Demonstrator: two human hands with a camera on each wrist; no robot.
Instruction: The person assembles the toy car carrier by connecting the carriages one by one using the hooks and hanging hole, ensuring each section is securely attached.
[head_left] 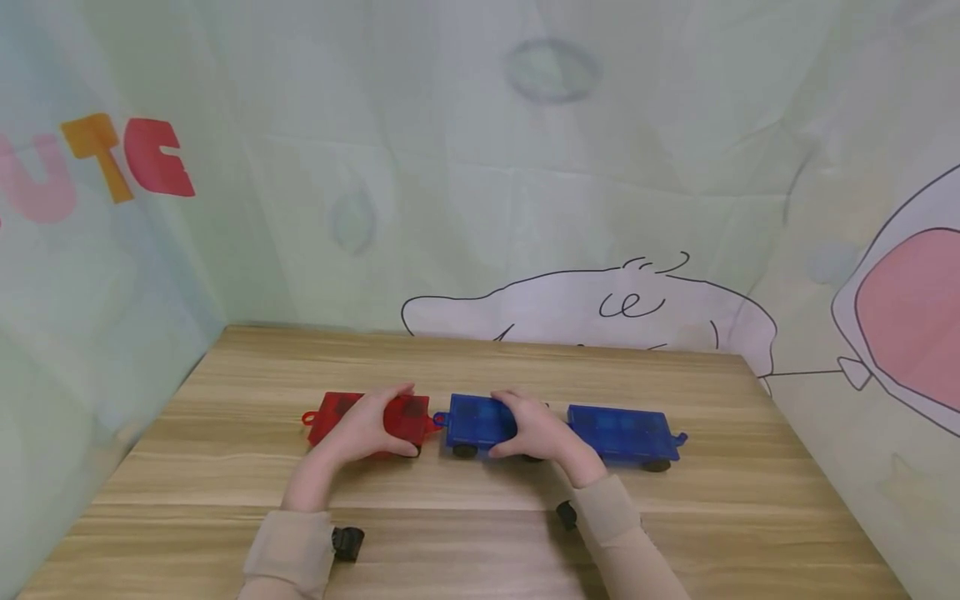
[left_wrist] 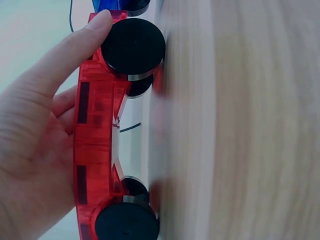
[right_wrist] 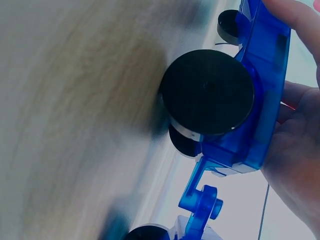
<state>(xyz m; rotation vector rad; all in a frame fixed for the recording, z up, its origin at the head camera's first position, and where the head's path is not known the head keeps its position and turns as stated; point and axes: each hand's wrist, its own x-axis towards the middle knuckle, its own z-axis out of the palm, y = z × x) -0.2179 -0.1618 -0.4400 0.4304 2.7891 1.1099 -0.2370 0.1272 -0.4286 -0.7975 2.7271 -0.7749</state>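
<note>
My left hand (head_left: 365, 427) grips a red translucent toy train car (head_left: 408, 417) from above, with the thumb on its near side by the front wheel. The left wrist view shows the red car's black wheels (left_wrist: 134, 46) close to the tabletop. The right hand (head_left: 536, 432) holds a blue toy train car (head_left: 474, 421) the same way, thumb on the near side. A red coupling and the blue loop (head_left: 441, 419) overlap between these two cars. At its right end, the held blue car meets a second blue car (head_left: 622, 429) through a blue hook (right_wrist: 202, 200).
The cars stand in a row across a wood-grain table (head_left: 450, 533). Behind and beside it hangs a pale printed cloth (head_left: 450, 167) with letters and a cartoon drawing. Black wrist cameras (head_left: 347, 543) are strapped over both beige sleeves (head_left: 288, 546).
</note>
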